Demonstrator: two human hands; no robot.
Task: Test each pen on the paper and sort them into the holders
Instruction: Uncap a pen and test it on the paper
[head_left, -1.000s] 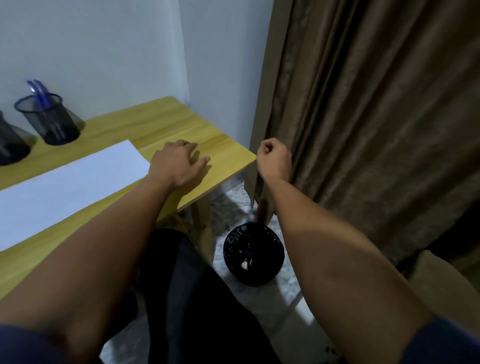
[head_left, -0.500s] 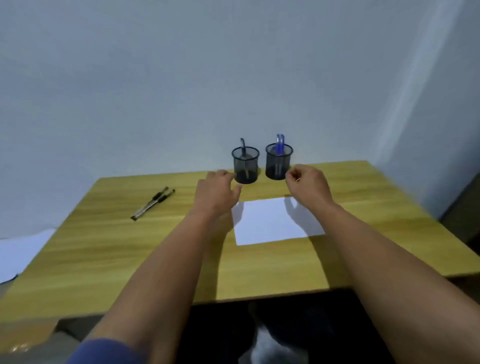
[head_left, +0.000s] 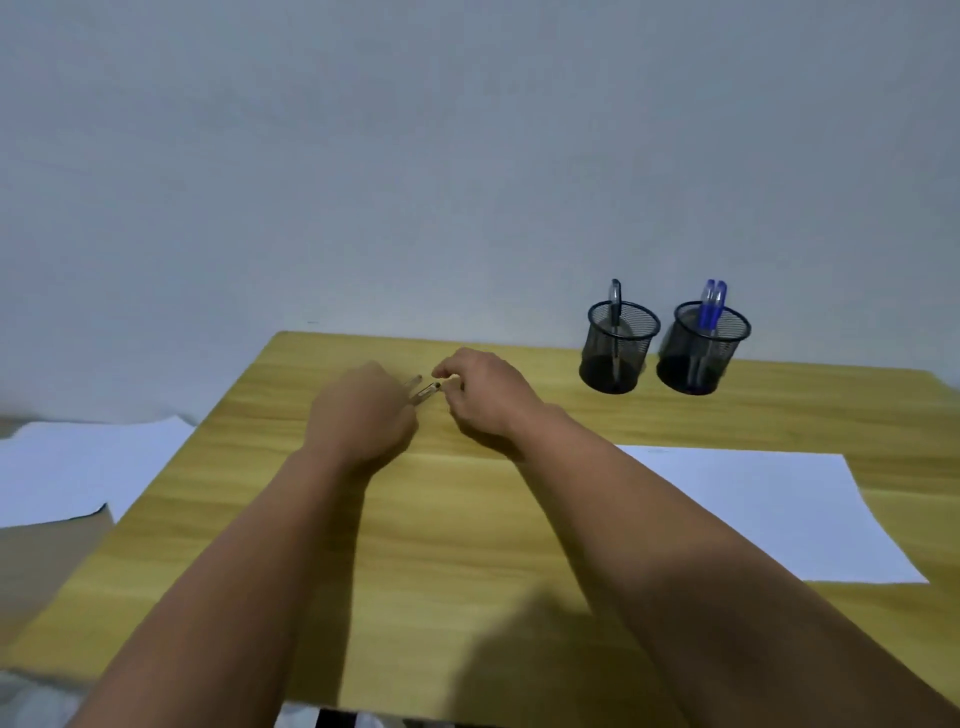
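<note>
Wooden table (head_left: 467, 545) under both forearms. White paper (head_left: 753, 509) well right of the fingers. Two mesh holders (head_left: 618, 348) far right of fingertips, pens inside. Left hand (head_left: 363, 415) curled over pens (head_left: 423, 391), grip hidden, cannot tell. Right hand (head_left: 483, 395) fingers curled, pinching the pen tip end.

pens (head_left: 425, 391) mostly hidden under hands, grip blurred
</note>
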